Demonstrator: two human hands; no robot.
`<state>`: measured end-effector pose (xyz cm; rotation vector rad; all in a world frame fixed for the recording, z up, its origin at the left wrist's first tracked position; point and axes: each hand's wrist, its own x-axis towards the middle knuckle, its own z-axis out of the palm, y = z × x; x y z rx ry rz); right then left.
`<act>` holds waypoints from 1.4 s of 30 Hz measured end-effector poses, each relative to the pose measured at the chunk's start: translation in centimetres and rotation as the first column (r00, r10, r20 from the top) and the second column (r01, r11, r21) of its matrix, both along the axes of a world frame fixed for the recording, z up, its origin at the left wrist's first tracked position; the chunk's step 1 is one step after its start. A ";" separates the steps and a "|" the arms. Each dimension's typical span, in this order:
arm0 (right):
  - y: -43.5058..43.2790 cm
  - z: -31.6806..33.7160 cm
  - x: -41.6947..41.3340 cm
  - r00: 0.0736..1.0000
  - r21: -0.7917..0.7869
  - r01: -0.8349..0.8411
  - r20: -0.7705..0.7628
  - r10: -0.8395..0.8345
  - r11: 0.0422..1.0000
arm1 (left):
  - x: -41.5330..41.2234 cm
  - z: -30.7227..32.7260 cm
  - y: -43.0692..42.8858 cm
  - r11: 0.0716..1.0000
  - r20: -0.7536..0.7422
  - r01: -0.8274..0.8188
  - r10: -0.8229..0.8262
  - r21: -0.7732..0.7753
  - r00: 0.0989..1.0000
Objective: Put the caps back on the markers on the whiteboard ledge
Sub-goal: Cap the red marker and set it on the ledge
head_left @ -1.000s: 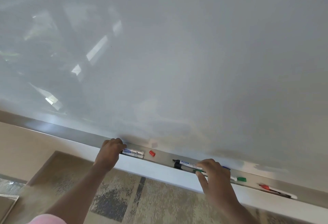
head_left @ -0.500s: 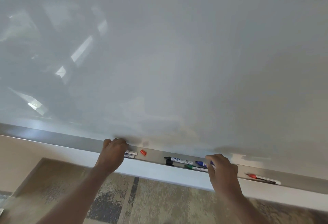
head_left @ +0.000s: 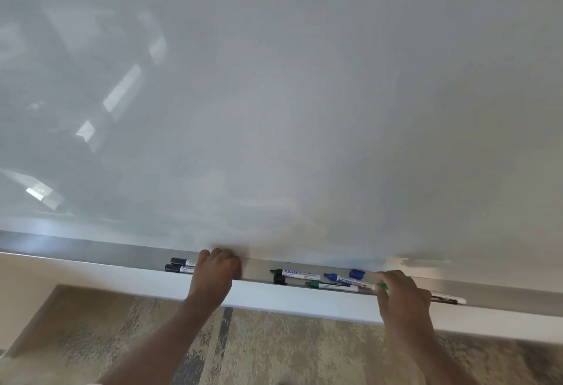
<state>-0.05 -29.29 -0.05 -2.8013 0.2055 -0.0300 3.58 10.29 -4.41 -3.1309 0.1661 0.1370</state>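
Grey metal ledge (head_left: 91, 252) holds the markers. The left hand (head_left: 214, 275) curls knuckles-up over its edge, grip clenched on a red cap (head_left: 239, 265), hiding part of two black-capped markers (head_left: 179, 265). The right hand (head_left: 402, 294) pinches a green cap (head_left: 382, 286) beside uncapped black (head_left: 297, 273), blue (head_left: 344, 280) and green markers (head_left: 330, 286); a blue cap (head_left: 357, 273) lies loose

Office or classroom, large wall whiteboard (head_left: 304, 95), metal marker ledge (head_left: 91, 250), patterned carpet floor (head_left: 274, 348)
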 end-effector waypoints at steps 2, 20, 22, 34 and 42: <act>-1.4 -0.3 -0.1 1.000 -0.013 0.028 0.010 -0.028 1.000 | 0.1 0.2 -0.5 1.000 -0.009 0.015 -0.015 0.003 1.000; -12.8 -2.1 2.2 0.982 -0.422 -0.013 -0.176 -0.068 0.907 | -1.8 4.1 -8.3 0.757 0.027 -0.041 0.078 -0.652 0.997; -13.9 -2.3 2.5 0.974 -0.428 -0.066 -0.225 -0.036 0.901 | -2.0 4.6 -9.4 0.744 -0.003 -0.066 0.086 -0.665 0.996; -16.6 -4.0 2.0 0.922 -0.404 -0.301 -0.355 0.155 0.864 | -2.5 5.3 -16.1 0.546 -0.051 -0.087 0.080 -0.833 0.995; -15.0 -1.5 2.1 0.945 -0.297 -0.302 -0.218 0.243 0.906 | -2.2 6.5 -19.9 0.358 -0.197 -0.224 0.111 -0.906 0.974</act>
